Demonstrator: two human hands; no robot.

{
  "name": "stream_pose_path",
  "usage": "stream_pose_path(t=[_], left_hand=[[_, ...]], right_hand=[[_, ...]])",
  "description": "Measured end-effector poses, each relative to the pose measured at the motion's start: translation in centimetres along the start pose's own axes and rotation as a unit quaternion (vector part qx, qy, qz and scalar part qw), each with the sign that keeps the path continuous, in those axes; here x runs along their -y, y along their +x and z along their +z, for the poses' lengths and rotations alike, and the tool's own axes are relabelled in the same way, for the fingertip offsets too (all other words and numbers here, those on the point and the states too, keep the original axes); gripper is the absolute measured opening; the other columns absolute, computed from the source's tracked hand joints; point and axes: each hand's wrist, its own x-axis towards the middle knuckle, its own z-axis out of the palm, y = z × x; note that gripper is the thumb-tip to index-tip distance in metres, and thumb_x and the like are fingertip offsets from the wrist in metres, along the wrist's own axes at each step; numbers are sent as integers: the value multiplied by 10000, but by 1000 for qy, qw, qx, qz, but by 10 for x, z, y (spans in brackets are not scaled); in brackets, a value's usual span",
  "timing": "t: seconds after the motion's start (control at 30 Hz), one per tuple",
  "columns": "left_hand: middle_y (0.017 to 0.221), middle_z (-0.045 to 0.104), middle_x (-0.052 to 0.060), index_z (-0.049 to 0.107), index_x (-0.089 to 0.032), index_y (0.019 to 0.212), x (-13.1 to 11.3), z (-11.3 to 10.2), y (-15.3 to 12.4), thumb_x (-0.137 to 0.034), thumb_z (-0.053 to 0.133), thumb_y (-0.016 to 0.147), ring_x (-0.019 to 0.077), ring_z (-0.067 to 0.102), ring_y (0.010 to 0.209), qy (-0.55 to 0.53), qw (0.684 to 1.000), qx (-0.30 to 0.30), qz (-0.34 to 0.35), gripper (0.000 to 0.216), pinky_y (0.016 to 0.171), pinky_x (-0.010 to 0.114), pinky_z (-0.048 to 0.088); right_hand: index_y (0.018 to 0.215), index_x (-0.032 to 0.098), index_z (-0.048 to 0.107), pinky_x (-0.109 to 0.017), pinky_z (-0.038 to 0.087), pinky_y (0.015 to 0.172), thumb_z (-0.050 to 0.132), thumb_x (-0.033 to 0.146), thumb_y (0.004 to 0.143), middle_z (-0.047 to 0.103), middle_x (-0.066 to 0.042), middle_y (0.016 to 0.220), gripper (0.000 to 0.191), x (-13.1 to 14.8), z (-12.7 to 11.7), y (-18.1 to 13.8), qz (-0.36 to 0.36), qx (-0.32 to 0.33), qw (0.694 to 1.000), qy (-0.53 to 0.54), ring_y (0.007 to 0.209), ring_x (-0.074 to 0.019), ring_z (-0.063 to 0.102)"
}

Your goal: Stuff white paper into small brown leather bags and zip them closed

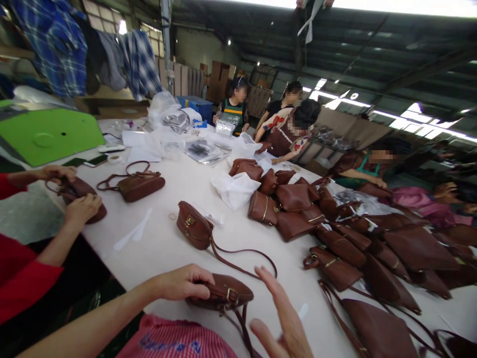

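Note:
In the head view my left hand (188, 283) grips one end of a small brown leather handbag (233, 288) at the table's near edge. A brass buckle shows on the bag's side, and its strap hangs down toward my apron (179, 338). My right hand (279, 318) is raised just right of the bag, fingers and thumb apart, with nothing in it. Beyond the held bag lies another brown handbag (194, 226) with a brass clasp, its long strap (261, 253) curling to the right.
A large pile of brown bags (298, 204) covers the table's right side. On the left, a co-worker in red sleeves handles a bag (84, 194), near another bag (141, 186). White wrapping (234, 191) lies mid-table; several other people stand beyond it. A green machine (52, 136) is far left.

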Motion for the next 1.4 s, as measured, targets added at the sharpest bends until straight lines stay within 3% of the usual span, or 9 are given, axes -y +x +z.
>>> stream_pose_path(t=[0.03, 0.13, 0.23, 0.4, 0.5, 0.77, 1.0, 1.23, 1.4], left_hand=[[589, 480, -58, 655, -170, 784, 0, -1, 1, -297, 590, 706, 103, 383, 540, -21, 1000, -9, 3, 163, 516, 218, 286], [564, 453, -66, 608, -173, 755, 7, -8, 0, -332, 605, 701, 99, 372, 518, -68, 997, -45, 2, 169, 505, 218, 285], [583, 464, -66, 582, -174, 769, 21, -18, -9, -317, 598, 709, 102, 399, 522, -71, 995, -74, -19, 155, 520, 219, 318], [706, 541, -50, 595, -193, 832, 39, -22, -21, -260, 607, 687, 136, 488, 654, -12, 993, -121, -5, 161, 606, 230, 376], [704, 549, -42, 566, -193, 750, 45, -16, -15, -275, 589, 721, 148, 483, 695, 53, 989, -136, 7, 90, 624, 233, 365], [629, 462, -58, 496, -190, 839, 65, 8, 5, -682, 535, 793, 104, 401, 543, -89, 975, -201, 34, 496, 526, 230, 305], [612, 470, -53, 618, -170, 954, 60, 31, 20, -761, 605, 706, 107, 396, 553, -215, 932, -286, 51, 642, 514, 225, 301], [783, 587, -7, 628, -188, 948, 60, 33, 22, -662, 712, 667, 192, 542, 792, -200, 918, -337, 63, 558, 733, 292, 442], [646, 535, -24, 551, -180, 749, 56, 34, 33, -693, 663, 685, 152, 521, 629, -285, 869, -404, 28, 529, 625, 276, 436]], right_hand=[[1284, 242, 578, -430, 396, 1081, 826, 427, 611, 564, -94, 1356, 740, 8, 10, 17, -35, 31, 998, -39, 1293, -338, 467], [1015, 180, 658, -341, 533, 782, 732, 520, 707, 674, -63, 970, 466, 18, 25, 54, -6, 257, 966, -25, 887, -238, 640], [773, 158, 620, -247, 459, 579, 651, 564, 796, 584, 7, 650, 408, 8, 0, 60, 73, 368, 926, 36, 572, -128, 551], [718, 170, 568, -213, 350, 501, 663, 524, 838, 442, 54, 520, 386, -6, -79, 41, 72, 232, 941, 236, 457, -72, 417], [750, 192, 570, -187, 232, 412, 708, 478, 816, 410, 71, 552, 324, -1, -86, 39, 41, 146, 929, 338, 405, -36, 288], [892, 159, 605, -196, 363, 532, 742, 513, 753, 608, 18, 600, 404, -9, 6, 74, 85, 79, 970, 214, 547, -91, 532], [684, 216, 455, -172, 229, 335, 692, 548, 665, 471, 96, 413, 408, -33, 99, 86, 125, 110, 983, 80, 332, -67, 381], [677, 242, 416, -181, 216, 300, 613, 576, 737, 403, 109, 396, 392, -40, 120, 80, 138, 107, 984, 32, 300, -75, 317], [699, 204, 614, -247, 455, 566, 637, 424, 802, 618, 9, 625, 244, -60, 97, 60, 12, 165, 986, -32, 576, -156, 580]])
